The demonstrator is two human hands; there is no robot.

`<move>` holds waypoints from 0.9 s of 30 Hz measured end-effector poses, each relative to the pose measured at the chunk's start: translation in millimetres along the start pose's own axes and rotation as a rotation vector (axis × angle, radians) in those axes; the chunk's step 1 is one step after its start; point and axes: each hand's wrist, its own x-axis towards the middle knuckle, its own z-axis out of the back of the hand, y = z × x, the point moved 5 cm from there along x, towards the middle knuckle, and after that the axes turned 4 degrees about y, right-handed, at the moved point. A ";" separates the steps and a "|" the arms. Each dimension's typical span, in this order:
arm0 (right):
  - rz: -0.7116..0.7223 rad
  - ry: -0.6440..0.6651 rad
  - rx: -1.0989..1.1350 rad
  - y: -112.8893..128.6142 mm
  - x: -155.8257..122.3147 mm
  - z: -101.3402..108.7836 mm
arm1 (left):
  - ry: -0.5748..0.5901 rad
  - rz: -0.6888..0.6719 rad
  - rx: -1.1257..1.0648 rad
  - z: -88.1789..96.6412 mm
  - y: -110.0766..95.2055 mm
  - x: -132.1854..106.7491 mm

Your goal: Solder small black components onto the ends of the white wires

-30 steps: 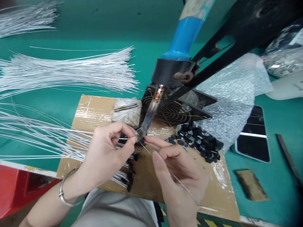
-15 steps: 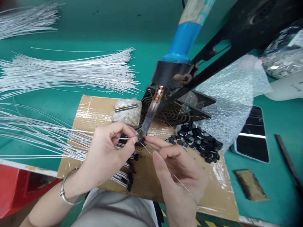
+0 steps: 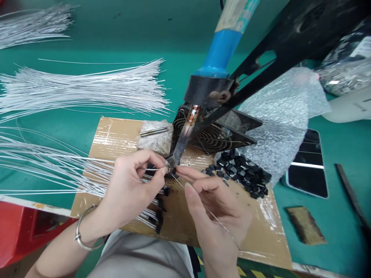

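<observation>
Thumb and forefinger of my left hand [image 3: 136,181] pinch a white wire [image 3: 151,169] close to the tip of a soldering iron [image 3: 182,143]. The iron is clamped with its tip pointing down. A thin solder wire [image 3: 222,224] runs through my right hand [image 3: 216,208], gripped between thumb and fingers, its end reaching the iron tip. The joint at the tip is small and partly hidden by my fingertips. Under my left hand, several white wires with black connectors [image 3: 158,216] at their ends lie on a cardboard sheet [image 3: 185,227].
Loose black connector housings [image 3: 243,173] are heaped right of the iron, beside a bubble-wrap bag [image 3: 278,112]. Behind the tip stands a black fan [image 3: 214,137]. A phone [image 3: 308,166] and a brown sponge [image 3: 305,225] lie right; a white wire bundle [image 3: 87,90] lies left.
Very little differs. The iron and the right-hand side of the view sit slightly further left in the picture. Both hands keep the same grip at the iron tip.
</observation>
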 end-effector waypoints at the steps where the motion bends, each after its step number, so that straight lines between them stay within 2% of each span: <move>1: -0.004 -0.002 -0.006 -0.3 0.0 0.1 | 0.000 0.002 0.001 0.1 0.4 0.1; 27: -0.008 -0.022 0.011 -0.7 -0.8 -1.3 | 0.001 -0.025 0.017 -0.4 -2.5 -0.6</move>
